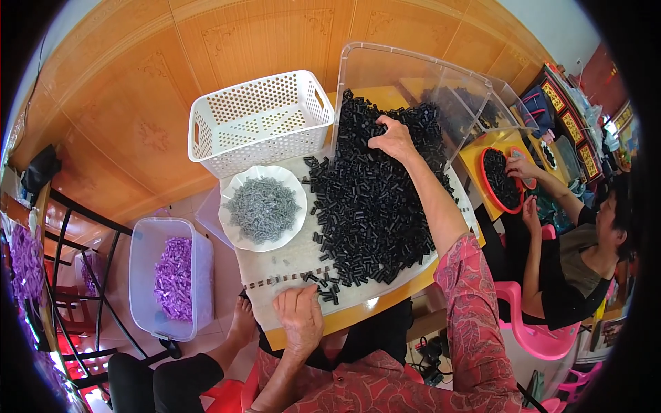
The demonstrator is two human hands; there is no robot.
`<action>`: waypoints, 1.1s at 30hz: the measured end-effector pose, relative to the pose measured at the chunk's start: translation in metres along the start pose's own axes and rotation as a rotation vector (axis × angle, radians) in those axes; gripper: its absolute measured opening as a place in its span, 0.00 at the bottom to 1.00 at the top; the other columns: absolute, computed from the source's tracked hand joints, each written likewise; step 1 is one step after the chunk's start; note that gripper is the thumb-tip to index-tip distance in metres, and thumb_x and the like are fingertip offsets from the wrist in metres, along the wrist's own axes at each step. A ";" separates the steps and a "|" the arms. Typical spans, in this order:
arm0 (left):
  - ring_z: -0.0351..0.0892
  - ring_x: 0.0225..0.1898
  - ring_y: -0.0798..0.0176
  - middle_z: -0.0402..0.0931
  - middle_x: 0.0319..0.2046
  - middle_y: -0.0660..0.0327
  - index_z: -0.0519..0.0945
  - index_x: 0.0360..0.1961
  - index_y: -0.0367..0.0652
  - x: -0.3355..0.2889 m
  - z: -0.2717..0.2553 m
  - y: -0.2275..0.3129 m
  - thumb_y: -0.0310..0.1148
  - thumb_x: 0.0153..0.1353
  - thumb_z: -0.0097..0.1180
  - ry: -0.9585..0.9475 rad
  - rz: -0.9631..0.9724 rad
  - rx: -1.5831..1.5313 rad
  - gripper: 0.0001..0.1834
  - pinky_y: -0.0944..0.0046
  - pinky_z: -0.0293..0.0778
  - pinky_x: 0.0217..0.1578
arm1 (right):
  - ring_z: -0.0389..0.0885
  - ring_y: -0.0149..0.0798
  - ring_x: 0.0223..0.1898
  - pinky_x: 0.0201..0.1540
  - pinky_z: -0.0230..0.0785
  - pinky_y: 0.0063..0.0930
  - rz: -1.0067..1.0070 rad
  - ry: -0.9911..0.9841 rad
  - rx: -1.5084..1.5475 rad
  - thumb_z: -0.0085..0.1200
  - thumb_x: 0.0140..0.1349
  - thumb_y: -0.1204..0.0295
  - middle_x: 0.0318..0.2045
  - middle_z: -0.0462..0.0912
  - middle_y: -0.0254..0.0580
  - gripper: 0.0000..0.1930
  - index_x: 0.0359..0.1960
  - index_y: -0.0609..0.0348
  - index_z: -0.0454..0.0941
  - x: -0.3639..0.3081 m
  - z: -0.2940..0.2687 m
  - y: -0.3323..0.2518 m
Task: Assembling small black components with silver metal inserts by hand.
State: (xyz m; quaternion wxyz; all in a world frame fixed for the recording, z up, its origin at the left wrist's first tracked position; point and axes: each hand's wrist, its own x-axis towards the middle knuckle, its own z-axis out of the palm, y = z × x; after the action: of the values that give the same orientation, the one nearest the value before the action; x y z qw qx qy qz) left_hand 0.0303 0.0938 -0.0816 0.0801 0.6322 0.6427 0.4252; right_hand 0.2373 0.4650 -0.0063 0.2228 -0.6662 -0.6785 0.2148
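A large heap of small black cylindrical plastic pieces (368, 220) spreads over the table, its far part inside a tipped clear plastic bin (392, 65). My right hand (396, 140) reaches into the far part of the heap, thumb and forefinger apart, the other fingers mostly hidden. By the table's front edge, my left hand (299, 318) is curled with its fingertips pressed together, beside a few loose black pieces (329, 288). Whatever is in its grip, if anything, is hidden. A white scalloped bowl (239, 237) full of small clear-grey pieces (263, 208) stands left of the heap.
A white perforated basket (258, 148) sits behind the bowl. On the floor at left, a translucent bin (146, 275) holds purple pieces (174, 275). At right, a co-worker on a pink chair (530, 323) handles black pieces in a red basin (506, 206). A wood-panelled wall (138, 103) rises behind.
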 end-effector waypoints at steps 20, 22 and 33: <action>0.74 0.40 0.50 0.75 0.34 0.55 0.82 0.41 0.39 -0.001 0.002 -0.004 0.23 0.54 0.60 0.063 0.057 0.002 0.12 0.52 0.66 0.46 | 0.80 0.55 0.39 0.45 0.75 0.45 -0.536 -0.182 -0.155 0.66 0.45 0.71 0.39 0.75 0.43 0.14 0.34 0.52 0.77 -0.169 0.001 -0.020; 0.74 0.40 0.50 0.75 0.34 0.55 0.82 0.41 0.39 -0.001 0.002 -0.004 0.23 0.54 0.60 0.073 0.061 -0.005 0.12 0.52 0.66 0.46 | 0.80 0.48 0.42 0.44 0.77 0.41 -0.553 -0.161 -0.225 0.67 0.47 0.71 0.38 0.76 0.39 0.13 0.35 0.51 0.79 -0.186 0.004 -0.022; 0.74 0.39 0.50 0.75 0.33 0.55 0.83 0.40 0.40 -0.002 0.004 -0.004 0.24 0.54 0.60 0.091 0.070 -0.009 0.11 0.52 0.66 0.46 | 0.82 0.38 0.41 0.43 0.77 0.34 -0.595 -0.019 0.079 0.64 0.63 0.64 0.42 0.85 0.40 0.10 0.41 0.55 0.87 -0.203 -0.003 -0.003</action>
State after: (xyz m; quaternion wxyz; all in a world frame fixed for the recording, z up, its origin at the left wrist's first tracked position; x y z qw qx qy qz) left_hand 0.0297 0.0940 -0.0877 0.0385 0.6340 0.6212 0.4589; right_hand 0.2392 0.2621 -0.0048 0.2954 -0.4269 -0.8371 0.1723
